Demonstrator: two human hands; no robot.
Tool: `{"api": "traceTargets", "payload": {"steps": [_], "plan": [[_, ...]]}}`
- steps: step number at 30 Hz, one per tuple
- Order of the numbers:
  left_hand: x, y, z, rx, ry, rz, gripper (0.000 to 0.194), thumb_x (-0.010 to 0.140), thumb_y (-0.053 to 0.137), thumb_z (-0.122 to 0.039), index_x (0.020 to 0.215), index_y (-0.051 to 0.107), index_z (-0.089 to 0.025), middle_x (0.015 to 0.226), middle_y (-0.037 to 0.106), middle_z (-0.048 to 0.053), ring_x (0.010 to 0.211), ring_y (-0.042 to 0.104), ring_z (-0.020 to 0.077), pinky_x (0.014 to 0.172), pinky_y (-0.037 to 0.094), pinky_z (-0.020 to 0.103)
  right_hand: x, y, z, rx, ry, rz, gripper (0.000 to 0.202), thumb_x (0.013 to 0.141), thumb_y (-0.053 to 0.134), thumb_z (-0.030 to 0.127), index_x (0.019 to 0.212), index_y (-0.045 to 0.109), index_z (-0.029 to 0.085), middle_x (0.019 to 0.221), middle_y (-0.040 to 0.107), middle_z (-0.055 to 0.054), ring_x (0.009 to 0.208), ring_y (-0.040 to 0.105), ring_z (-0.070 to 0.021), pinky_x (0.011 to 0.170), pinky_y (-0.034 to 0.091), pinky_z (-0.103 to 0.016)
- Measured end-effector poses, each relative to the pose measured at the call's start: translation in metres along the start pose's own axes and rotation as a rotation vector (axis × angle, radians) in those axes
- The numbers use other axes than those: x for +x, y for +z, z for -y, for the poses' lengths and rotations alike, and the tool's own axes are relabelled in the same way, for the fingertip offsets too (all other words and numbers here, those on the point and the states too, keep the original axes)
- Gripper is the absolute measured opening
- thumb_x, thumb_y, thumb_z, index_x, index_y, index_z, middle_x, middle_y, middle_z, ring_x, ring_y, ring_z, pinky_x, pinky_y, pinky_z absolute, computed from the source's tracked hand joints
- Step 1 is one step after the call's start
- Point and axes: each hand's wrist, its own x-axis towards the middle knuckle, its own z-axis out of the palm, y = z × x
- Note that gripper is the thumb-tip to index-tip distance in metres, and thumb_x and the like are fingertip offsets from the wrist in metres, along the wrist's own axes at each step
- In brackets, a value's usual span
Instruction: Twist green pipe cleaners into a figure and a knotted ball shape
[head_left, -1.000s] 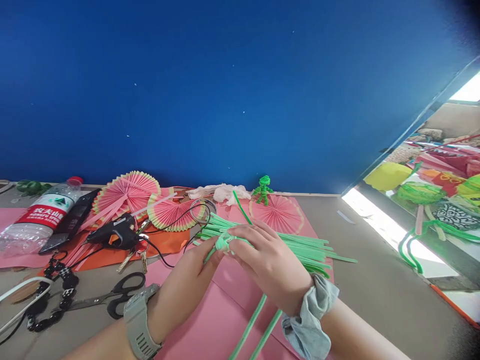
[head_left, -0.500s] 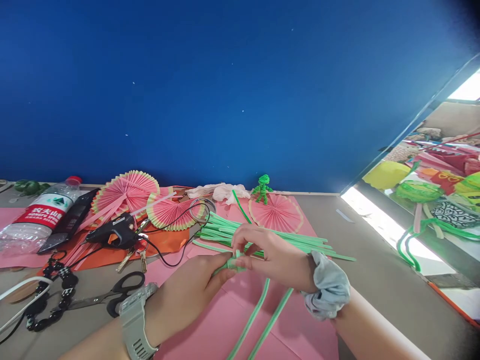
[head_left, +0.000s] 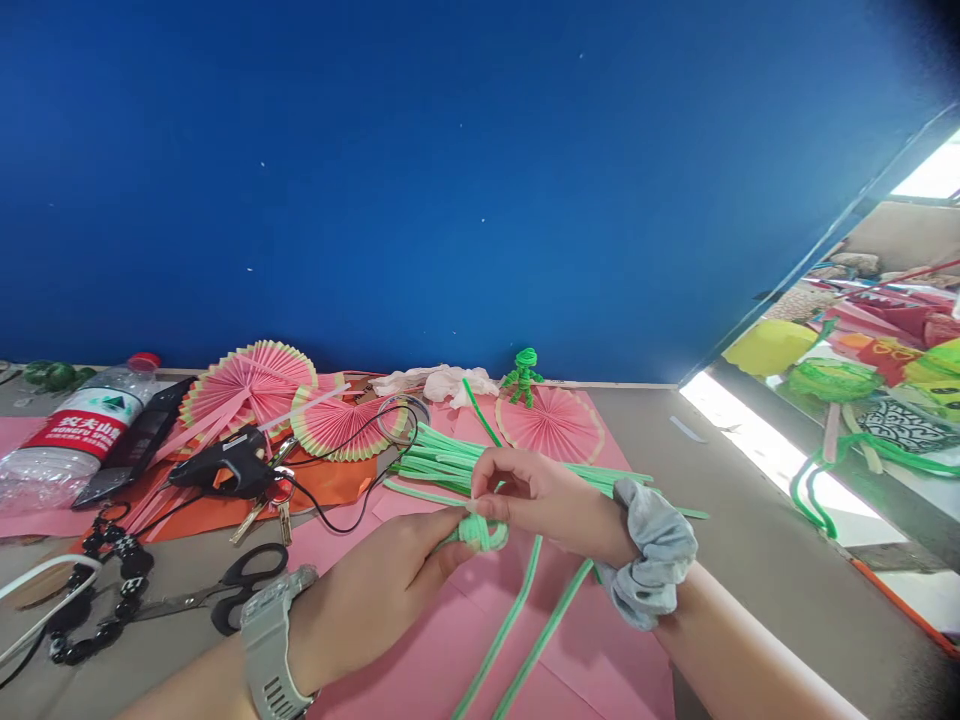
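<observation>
My left hand point(head_left: 382, 580), with a grey watch at its wrist, pinches a small coiled piece of light green pipe cleaner point(head_left: 481, 532). My right hand point(head_left: 536, 495), a grey-blue scrunchie at its wrist, closes thumb and fingertips at the top of that same coil. Two long green strands point(head_left: 502, 640) run down toward me over pink paper point(head_left: 592, 640). Behind my right hand lies a bundle of light green pipe cleaners point(head_left: 442, 460). A small green figure point(head_left: 523, 378) stands at the back, beside a pink folded paper fan point(head_left: 551, 425).
To the left are a black glue gun point(head_left: 225, 465), keys point(head_left: 283, 522), black scissors point(head_left: 187, 602), a beaded bracelet point(head_left: 135, 570) and a plastic bottle point(head_left: 82, 432). A blue panel point(head_left: 450, 200) rises behind the table. Colourful crafts point(head_left: 885, 390) lie at the right.
My right fingers have lifted slightly and drawn together over the coil, so more of the green coil shows between my hands. The strands below have shifted a little.
</observation>
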Motion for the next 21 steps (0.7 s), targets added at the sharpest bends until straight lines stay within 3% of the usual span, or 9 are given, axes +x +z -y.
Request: {"api": "traceTargets", "payload": {"steps": [7,15,21], "plan": [[-0.001,0.005,0.004,0.212,0.009,-0.042,0.030,0.086,0.040,-0.045,0.073,0.050,-0.021,0.060,0.051,-0.004,0.052,0.041,0.0122,0.048,0.028,0.023,-0.004,0.003,0.003,-0.095,0.019,0.058,0.014,0.084,0.054,0.032,0.078,0.051,0.019,0.070,0.054,0.004,0.063,0.051,-0.0097,0.057,0.041,-0.021],[0.002,0.002,0.001,0.162,0.039,-0.120,0.019,0.088,0.043,-0.032,0.094,0.059,-0.023,0.076,0.065,-0.002,0.064,0.055,0.0149,0.059,0.037,0.024,-0.008,0.010,0.017,-0.224,-0.086,-0.073,0.014,0.085,0.053,0.028,0.075,0.050,0.019,0.072,0.055,0.003,0.068,0.052,-0.0105,0.063,0.042,-0.022],[0.000,-0.001,0.003,0.287,0.086,-0.323,0.021,0.087,0.046,-0.031,0.106,0.055,-0.027,0.094,0.068,-0.001,0.084,0.060,0.0186,0.071,0.041,0.027,-0.014,0.013,0.024,-0.258,-0.255,-0.269,0.006,0.088,0.049,0.024,0.094,0.051,0.022,0.091,0.056,-0.001,0.086,0.053,-0.0143,0.078,0.044,-0.028]]}}
